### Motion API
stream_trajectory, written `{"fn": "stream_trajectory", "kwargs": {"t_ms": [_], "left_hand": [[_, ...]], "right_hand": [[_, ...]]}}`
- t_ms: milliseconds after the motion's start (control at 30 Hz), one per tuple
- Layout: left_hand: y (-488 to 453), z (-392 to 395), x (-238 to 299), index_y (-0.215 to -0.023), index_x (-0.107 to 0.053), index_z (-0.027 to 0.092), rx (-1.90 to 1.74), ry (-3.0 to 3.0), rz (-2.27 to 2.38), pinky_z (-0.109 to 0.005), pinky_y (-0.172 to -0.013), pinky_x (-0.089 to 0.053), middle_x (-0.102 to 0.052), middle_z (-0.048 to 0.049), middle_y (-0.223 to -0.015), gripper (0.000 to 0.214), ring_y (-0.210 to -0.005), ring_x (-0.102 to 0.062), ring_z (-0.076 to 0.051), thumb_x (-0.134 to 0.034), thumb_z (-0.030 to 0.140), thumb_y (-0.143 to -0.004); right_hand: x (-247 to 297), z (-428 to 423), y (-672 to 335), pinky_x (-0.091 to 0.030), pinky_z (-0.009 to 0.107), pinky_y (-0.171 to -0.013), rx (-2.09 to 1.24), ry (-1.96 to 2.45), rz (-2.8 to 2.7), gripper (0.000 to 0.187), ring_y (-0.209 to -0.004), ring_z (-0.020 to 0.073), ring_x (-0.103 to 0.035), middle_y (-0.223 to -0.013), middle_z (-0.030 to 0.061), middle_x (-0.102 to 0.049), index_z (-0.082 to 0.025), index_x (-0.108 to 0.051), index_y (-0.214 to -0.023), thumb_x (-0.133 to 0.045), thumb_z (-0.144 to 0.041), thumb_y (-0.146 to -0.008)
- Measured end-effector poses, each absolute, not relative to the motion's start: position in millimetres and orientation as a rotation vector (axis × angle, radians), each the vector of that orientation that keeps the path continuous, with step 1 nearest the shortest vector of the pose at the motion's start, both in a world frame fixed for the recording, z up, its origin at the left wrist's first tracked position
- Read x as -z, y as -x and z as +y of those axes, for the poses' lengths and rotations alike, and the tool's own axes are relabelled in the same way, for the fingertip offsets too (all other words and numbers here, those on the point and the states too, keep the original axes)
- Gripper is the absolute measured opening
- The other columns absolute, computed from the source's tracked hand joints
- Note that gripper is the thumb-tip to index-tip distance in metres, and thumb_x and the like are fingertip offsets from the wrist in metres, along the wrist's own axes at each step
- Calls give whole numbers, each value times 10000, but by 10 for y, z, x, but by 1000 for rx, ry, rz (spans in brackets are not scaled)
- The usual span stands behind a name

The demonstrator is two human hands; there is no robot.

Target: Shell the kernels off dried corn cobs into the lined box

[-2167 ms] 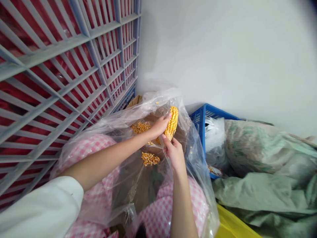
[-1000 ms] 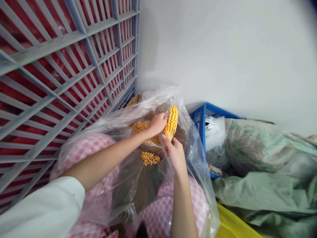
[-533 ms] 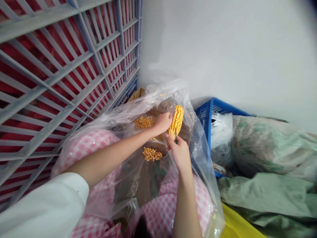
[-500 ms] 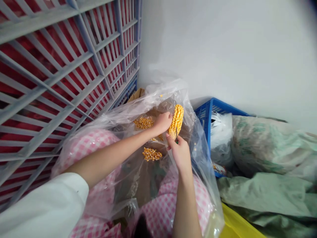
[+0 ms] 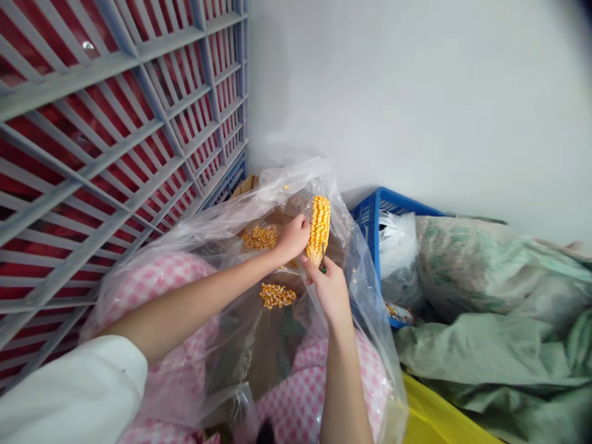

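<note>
A yellow corn cob (image 5: 319, 227) stands nearly upright over a clear plastic bag (image 5: 240, 216) spread across my lap. My left hand (image 5: 293, 237) is wrapped round the cob's left side. At the cob's lower end, my right hand (image 5: 326, 287) is closed on a thin dark tool (image 5: 322, 262) with its tip against the kernels. Loose yellow kernels (image 5: 276, 296) lie in piles inside the bag below my hands, with more kernels (image 5: 259, 237) behind the left hand.
Grey slatted crates (image 5: 115, 129) with red contents stand stacked at the left. A blue crate (image 5: 370, 216) holding bags sits by the white wall on the right, green sacks (image 5: 485, 320) lie beside it, and a yellow bin edge (image 5: 435, 419) is at lower right.
The hands and cob have kept the same grip. The view has shifted slightly, so everything sits a little further left than half a second ago.
</note>
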State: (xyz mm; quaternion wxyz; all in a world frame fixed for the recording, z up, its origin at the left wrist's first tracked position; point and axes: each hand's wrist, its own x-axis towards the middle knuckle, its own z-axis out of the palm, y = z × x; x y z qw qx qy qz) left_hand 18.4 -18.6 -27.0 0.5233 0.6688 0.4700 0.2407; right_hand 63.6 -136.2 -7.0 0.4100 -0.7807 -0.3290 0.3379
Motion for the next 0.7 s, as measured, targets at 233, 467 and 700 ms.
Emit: {"fn": "stream_trajectory", "kwargs": {"t_ms": [233,467,700], "left_hand": [[-103,-272,100,-690,-440,184,-677,-1392,1006,-225,-596,-340,-483,17,-661,244,-647,-461,-112,-371,348,-858],[-32,-287,-19,-878,-534,155,-632,-1221,940,-268,-723,-407,-610,-60,-878,366,-828,-560,-167,-427,499,-814],[44,-323,-149,-1018,-559,130,-626,-1242,922,-283,-724,-434,-639,-98,-971,506,-835,-590,-179,-377,556,-814]], "right_hand": [[62,-1356,-654,-288,205,-462,-929,1795,-726,300,-439,78,-386,-516,-56,-479,-160,-565,-741,-590,-456,-700],[77,-1325,-626,-264,197,-441,-1000,1594,-689,276,-425,55,-333,-508,-65,-452,-159,-565,-744,-616,-425,-696],[86,-1266,-514,-302,190,-446,-1030,1473,-720,344,-470,63,-402,-617,-31,-526,-133,-588,-860,-619,-438,-705]]}}
